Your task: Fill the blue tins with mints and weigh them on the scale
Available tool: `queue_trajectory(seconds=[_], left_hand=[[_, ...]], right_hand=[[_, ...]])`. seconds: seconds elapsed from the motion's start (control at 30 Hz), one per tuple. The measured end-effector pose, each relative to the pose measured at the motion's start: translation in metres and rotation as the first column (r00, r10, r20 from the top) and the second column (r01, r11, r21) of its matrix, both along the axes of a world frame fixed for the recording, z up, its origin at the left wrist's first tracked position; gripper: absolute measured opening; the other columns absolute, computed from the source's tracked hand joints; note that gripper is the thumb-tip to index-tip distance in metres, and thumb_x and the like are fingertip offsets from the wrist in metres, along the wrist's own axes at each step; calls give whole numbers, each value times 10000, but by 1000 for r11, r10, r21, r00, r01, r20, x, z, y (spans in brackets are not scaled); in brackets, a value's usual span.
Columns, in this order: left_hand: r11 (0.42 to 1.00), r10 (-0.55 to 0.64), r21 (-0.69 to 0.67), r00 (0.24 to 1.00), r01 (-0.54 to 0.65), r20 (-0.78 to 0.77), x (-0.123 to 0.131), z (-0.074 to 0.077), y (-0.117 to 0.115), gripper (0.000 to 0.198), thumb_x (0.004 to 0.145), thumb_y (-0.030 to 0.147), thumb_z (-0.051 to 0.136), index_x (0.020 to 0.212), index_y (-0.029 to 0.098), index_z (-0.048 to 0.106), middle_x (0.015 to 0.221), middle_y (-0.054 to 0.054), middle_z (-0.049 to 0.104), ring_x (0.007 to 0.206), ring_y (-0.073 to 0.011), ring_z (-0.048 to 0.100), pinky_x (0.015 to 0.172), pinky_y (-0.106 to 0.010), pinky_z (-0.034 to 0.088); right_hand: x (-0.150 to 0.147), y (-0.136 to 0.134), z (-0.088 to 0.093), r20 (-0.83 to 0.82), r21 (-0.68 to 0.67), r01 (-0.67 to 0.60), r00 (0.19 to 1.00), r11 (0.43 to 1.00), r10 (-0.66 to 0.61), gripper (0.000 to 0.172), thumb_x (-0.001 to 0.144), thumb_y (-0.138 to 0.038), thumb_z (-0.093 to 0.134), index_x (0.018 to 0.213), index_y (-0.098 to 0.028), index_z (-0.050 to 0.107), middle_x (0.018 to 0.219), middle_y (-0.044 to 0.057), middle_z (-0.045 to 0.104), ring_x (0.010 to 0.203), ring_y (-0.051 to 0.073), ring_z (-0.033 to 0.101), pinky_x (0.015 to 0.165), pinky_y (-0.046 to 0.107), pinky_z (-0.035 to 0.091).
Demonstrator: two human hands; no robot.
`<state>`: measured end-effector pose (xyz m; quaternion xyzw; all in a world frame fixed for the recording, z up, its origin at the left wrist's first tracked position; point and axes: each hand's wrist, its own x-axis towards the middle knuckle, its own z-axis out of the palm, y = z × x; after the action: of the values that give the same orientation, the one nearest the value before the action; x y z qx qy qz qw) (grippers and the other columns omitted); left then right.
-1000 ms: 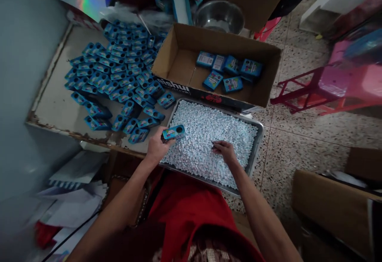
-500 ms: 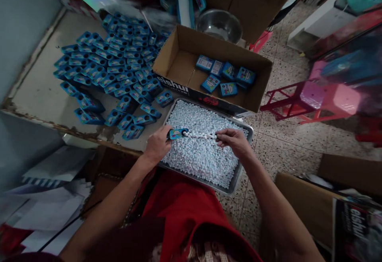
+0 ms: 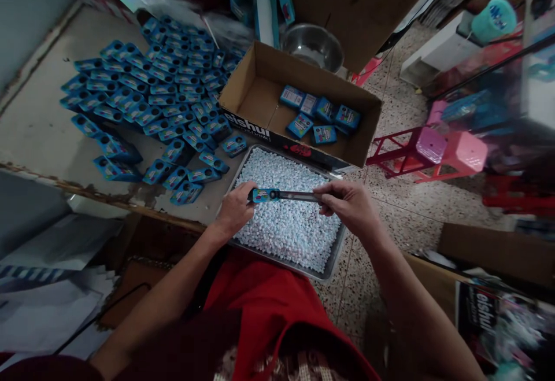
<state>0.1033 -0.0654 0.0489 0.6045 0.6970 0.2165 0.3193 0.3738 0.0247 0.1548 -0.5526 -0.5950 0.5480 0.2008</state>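
My left hand (image 3: pixel 235 212) is closed around a small blue candy box (image 3: pixel 262 195) above the tray. Between the fingertips of my right hand (image 3: pixel 350 203) is one end of a narrow metal trough-like scoop (image 3: pixel 297 196). Its other end meets the round hole in the box's end; how far it reaches inside is hidden. Little shows in the trough's channel. Beneath both hands lies a metal tray (image 3: pixel 339 256) filled with small pale candies (image 3: pixel 290 233).
Several blue boxes (image 3: pixel 151 95) with holes facing up stand on the table at left. Behind the tray, a cardboard carton (image 3: pixel 260 92) holds several more boxes. A steel bowl (image 3: pixel 312 45) sits behind it. Plastic stools (image 3: pixel 425 147) stand on the floor at right.
The row of candies in the scoop has gone from view, leaving the channel mostly bare. Both hands keep their holds, and the scoop's tip stays at the box. The whole view has shifted slightly.
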Motion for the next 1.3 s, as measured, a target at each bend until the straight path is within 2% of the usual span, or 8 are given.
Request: queue_trajectory(seconds=[0.13,0.3,0.43,0.53,0.63,0.8,1.0,1.3], left_hand=[[992,115,-77,971,-101,211,-7,-11,1,368,774,160,725,1126,235,650,1158,-55,751,1067,-258,707,969,-342,530],[972,231,-103,930,-209,286,-29,-28,-7,435,724,222,795,1131,217,642,1034,-24,733,917,-211,699,865,-322,562],[983,180,-78,956,-166,231,-32,-30,-11,429,756,248,791,1162,231,655,991,-16,717,894,-206,686,843,-322,553],[988,152,-38,978,-148,141,-26,-25,-11,406,801,276,777,1183,231,647,999,-26,717,907,-212,682,869,-330,551],[995,87,50,996,-89,38,-20,-16,-10,360,849,274,732,1192,216,636,1116,-69,701,1043,-247,674,958,-364,539],[997,-56,39,996,59,-71,-14,0,-2,310,880,223,656,1188,197,646,1169,-97,682,1078,-284,666,959,-400,533],[993,-116,21,991,117,-64,-1,11,6,328,877,172,616,1201,209,650,1207,-96,676,1105,-285,663,968,-394,528],[993,-113,19,993,114,-43,6,10,2,311,872,168,633,1179,211,659,1203,-95,678,1114,-291,657,957,-388,527]], right_hand=[[50,-16,-26,33,-26,143,989,989,-142,218,832,-315,791,992,-176,839,686,45,750,556,164,704,527,249,588],[115,-33,-133,71,-182,543,839,820,-540,364,565,-417,932,783,-160,792,643,34,721,523,167,669,535,273,589],[71,-39,-213,-26,-345,474,858,810,-513,458,531,-483,944,801,-152,779,674,47,737,563,177,672,593,299,596],[39,-39,-228,-91,-426,420,861,801,-500,474,560,-496,942,837,-146,782,717,62,756,589,174,676,607,292,586],[49,-40,-207,-109,-450,414,854,791,-509,489,519,-487,969,819,-149,781,682,49,741,556,156,657,569,269,570],[77,-36,-142,-170,-475,324,879,818,-446,442,605,-427,976,894,-134,816,724,73,757,551,119,652,543,211,544],[43,-4,-79,-222,-406,173,934,897,-281,359,633,-397,955,863,-159,816,639,42,731,510,125,651,488,213,541],[-2,10,-12,-12,-96,-17,1000,995,16,196,795,-276,738,908,-130,804,592,11,685,472,117,627,472,213,515]])
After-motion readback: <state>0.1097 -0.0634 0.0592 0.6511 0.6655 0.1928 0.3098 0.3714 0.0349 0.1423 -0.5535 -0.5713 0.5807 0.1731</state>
